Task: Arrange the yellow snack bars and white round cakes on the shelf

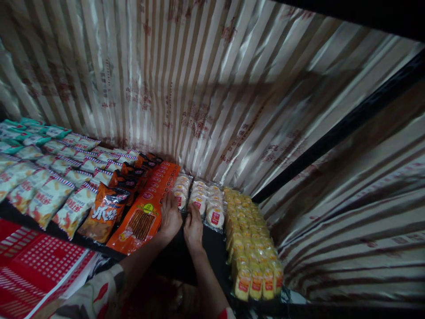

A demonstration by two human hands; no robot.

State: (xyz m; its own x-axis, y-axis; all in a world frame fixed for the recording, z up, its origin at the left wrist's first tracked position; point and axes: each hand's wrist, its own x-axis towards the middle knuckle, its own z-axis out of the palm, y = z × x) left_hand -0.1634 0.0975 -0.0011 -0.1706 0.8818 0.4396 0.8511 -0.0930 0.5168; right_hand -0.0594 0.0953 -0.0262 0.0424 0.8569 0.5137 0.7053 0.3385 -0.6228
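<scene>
My left hand [171, 218] lies along the left side of a clear pack of round white rice crackers [181, 191], between it and a large orange snack bag [148, 204]. Its fingers are stretched forward, and part of the pack is behind them. At the front left edge of the neighbouring rice cracker pack [199, 195] is my right hand [193, 227], fingers extended and slightly bent, touching the wrapper. Neither hand is visibly closed round a pack. Another rice cracker pack [215, 212] stands just to the right, a red label on its front.
Rows of yellow wrapped snacks [250, 248] fill the right end of the black shelf [212, 248]. White chip bags [51, 199], brown-orange bags [104, 210] and green bags [36, 139] line the left. A red basket [40, 261] sits lower left. Striped foil sheeting [199, 88] hangs behind; a black bar [341, 124] slants across the right.
</scene>
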